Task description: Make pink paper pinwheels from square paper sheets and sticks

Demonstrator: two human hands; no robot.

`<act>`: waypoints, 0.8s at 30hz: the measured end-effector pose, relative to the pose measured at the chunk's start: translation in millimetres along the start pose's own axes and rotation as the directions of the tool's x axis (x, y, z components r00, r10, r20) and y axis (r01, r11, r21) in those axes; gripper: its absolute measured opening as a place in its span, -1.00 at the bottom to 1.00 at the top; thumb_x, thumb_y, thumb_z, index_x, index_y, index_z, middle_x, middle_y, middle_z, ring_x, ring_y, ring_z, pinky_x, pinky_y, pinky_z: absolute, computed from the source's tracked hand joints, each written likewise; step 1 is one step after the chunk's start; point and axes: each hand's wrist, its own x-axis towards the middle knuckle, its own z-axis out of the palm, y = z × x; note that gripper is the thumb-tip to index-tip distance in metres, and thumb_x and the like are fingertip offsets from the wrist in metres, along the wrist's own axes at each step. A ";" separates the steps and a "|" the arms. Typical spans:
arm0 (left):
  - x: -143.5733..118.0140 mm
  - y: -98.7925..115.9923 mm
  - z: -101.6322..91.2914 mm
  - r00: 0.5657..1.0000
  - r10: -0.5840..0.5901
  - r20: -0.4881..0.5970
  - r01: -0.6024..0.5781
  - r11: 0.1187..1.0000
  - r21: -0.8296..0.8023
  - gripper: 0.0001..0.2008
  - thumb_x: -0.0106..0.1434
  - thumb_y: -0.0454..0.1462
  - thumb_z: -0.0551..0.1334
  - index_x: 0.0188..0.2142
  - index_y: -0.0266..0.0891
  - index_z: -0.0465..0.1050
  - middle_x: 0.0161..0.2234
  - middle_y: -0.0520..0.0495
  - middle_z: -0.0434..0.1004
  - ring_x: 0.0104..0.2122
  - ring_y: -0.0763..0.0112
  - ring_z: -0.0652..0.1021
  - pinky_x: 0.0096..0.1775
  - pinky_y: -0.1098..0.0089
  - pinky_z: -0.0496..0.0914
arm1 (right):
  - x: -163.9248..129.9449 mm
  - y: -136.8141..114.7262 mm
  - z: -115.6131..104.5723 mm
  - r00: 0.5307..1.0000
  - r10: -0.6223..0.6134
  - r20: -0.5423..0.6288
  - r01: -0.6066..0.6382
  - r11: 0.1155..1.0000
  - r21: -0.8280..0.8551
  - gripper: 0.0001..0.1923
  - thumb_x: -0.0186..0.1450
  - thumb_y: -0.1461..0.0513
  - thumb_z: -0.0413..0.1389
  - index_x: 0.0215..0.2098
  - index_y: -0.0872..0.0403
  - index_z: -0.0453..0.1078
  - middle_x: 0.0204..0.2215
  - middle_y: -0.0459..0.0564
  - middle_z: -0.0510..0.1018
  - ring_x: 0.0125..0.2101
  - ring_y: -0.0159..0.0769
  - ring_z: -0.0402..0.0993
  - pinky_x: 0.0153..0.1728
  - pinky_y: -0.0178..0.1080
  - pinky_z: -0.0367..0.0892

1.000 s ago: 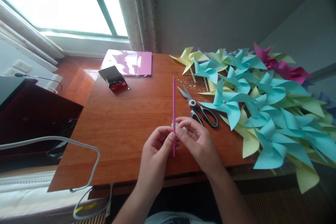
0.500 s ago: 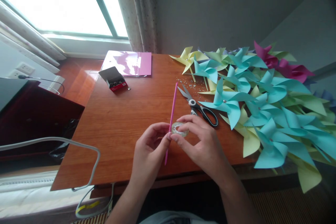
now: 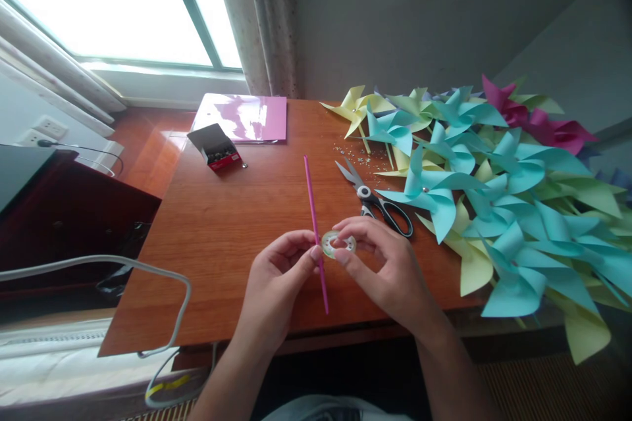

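Between the thumb and fingers of my left hand (image 3: 284,273) is a thin pink paper stick (image 3: 311,200), its top tilted slightly left. My right hand (image 3: 382,270) pinches a small roll of clear tape (image 3: 328,247) close against the stick's right side. Whether a strip of tape joins the roll to the stick is too fine to make out. Beyond my right hand lie scissors (image 3: 364,192) with black and white handles, blades parted. Small shiny scraps (image 3: 363,156) are scattered on the wooden table (image 3: 237,210) past them.
Several paper pinwheels (image 3: 494,207), turquoise, yellow and pink, are heaped along the right side. At the back left stand an opened red box (image 3: 217,151) of small metal pieces and a pack of pink paper (image 3: 269,120). A grey cable (image 3: 162,271) crosses the table's left corner.
The pink stick has turned, its top swinging left and its lower end right. The tape roll shows more of its face. Both hands keep their holds.
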 end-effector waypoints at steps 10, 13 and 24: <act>-0.5 -2.2 -6.9 0.998 0.060 0.009 -0.060 0.997 0.039 -0.87 0.16 -0.31 0.46 -0.30 -0.24 0.58 -0.40 0.06 0.57 -0.42 0.59 0.51 -0.37 0.64 0.43 | 7.9 4.8 2.6 0.979 0.183 -0.089 -0.184 0.983 0.001 -0.64 0.18 0.09 0.37 -0.15 0.08 0.47 -0.27 0.04 0.65 -0.29 -0.21 0.63 -0.27 -0.22 0.54; -2.1 2.1 -6.3 0.999 0.035 0.003 -0.035 0.999 0.007 -0.87 0.17 -0.30 0.45 -0.28 -0.22 0.58 -0.36 0.05 0.59 -0.40 0.57 0.54 -0.36 0.62 0.45 | 9.7 3.9 1.9 0.977 0.213 -0.029 -0.211 0.975 0.065 -0.66 0.23 0.05 0.32 -0.15 0.07 0.48 -0.23 0.05 0.66 -0.23 -0.18 0.64 -0.21 -0.20 0.55; 0.0 2.5 -4.7 0.998 -0.052 0.034 0.057 0.986 -0.154 -0.86 0.18 -0.33 0.43 -0.26 -0.21 0.56 -0.17 -0.07 0.67 -0.17 0.34 0.65 -0.23 0.50 0.54 | 9.8 10.7 3.1 0.987 0.160 0.005 -0.159 0.978 0.132 -0.71 0.36 0.05 0.19 -0.06 0.05 0.44 -0.14 0.06 0.64 -0.14 -0.17 0.62 -0.09 -0.15 0.53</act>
